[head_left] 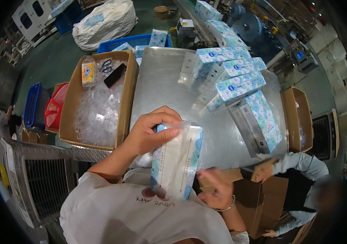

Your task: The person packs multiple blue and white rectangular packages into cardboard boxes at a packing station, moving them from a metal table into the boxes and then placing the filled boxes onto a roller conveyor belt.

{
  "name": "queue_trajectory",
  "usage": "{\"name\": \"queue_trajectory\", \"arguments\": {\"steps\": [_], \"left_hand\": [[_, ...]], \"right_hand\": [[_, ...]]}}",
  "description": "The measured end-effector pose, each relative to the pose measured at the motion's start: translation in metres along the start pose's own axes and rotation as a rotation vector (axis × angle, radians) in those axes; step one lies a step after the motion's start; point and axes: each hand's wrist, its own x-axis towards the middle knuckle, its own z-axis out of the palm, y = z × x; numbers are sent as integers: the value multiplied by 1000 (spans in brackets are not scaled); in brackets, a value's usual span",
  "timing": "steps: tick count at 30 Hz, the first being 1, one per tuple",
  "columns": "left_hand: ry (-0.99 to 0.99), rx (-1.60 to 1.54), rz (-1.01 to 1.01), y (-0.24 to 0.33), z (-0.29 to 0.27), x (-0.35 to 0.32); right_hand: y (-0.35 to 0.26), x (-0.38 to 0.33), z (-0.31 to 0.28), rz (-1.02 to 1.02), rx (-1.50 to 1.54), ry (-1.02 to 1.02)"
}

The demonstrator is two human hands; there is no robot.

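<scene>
A tissue pack (176,160) with a white panel and blue floral edges is upright in front of my chest. My left hand (157,128) is closed on its top end, thumb across the front. Beside that thumb, a clear plastic piece (186,127) shows at the pack's upper edge; its exact shape is hard to make out. My right hand (218,190) is beside the pack's lower right edge, somewhat blurred, fingers apart and nothing visible in them. Several similar tissue packs (238,87) lie in a slanted row on the metal table (161,77), at its right side.
At the left, a cardboard box (129,97) holds clear plastic pieces (98,110), a phone (115,75), scissors (106,66) and a bottle (88,72). Another box (289,118) stands right of the table. A co-worker (303,175) handles an open carton (259,203) at lower right.
</scene>
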Motion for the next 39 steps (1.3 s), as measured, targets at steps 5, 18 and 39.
{"name": "queue_trajectory", "arguments": {"steps": [5,18,39], "left_hand": [[-84,-30,1,6,15,3],[-149,-156,49,3,22,2],[6,27,17,2,22,24]], "right_hand": [[-38,52,-16,-162,-417,255],[-30,84,-1,-28,-271,170],[1,70,-10,195,194,293]]}}
